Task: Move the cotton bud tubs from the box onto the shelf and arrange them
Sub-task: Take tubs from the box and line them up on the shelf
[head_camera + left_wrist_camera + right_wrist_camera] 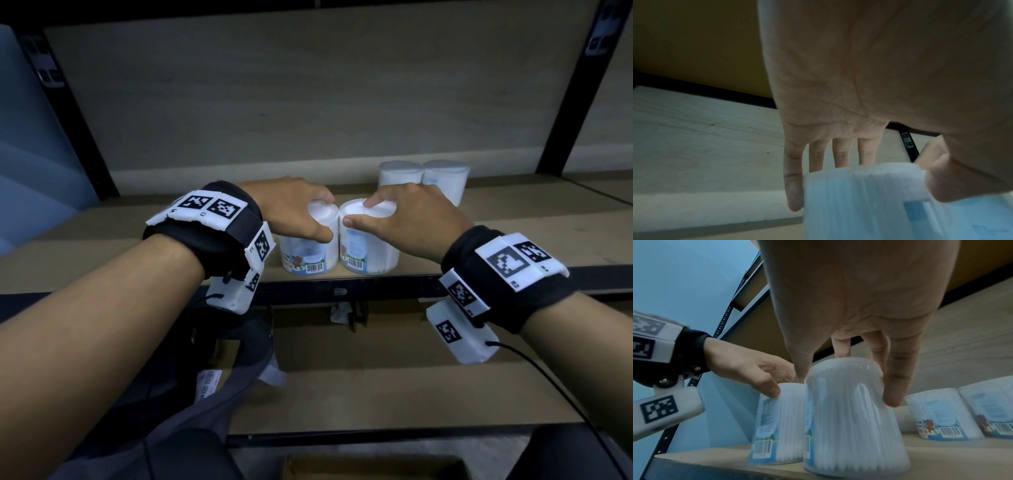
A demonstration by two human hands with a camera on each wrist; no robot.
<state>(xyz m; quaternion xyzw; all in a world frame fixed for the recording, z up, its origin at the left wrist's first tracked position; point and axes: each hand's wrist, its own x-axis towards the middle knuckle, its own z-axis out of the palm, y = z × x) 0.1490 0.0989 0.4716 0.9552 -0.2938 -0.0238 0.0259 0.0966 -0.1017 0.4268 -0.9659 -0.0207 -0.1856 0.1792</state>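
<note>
front tubs (340, 250) touching at shelf (479, 246) front edge | each hand (291, 209) grips one

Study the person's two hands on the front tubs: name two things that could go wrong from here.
1. Both front tubs stand close to the shelf's front edge; a backward nudge might tip one off.
2. The left hand and right hand grip only near the lids, so a push toward the rear tubs could topple rather than slide them.
</note>
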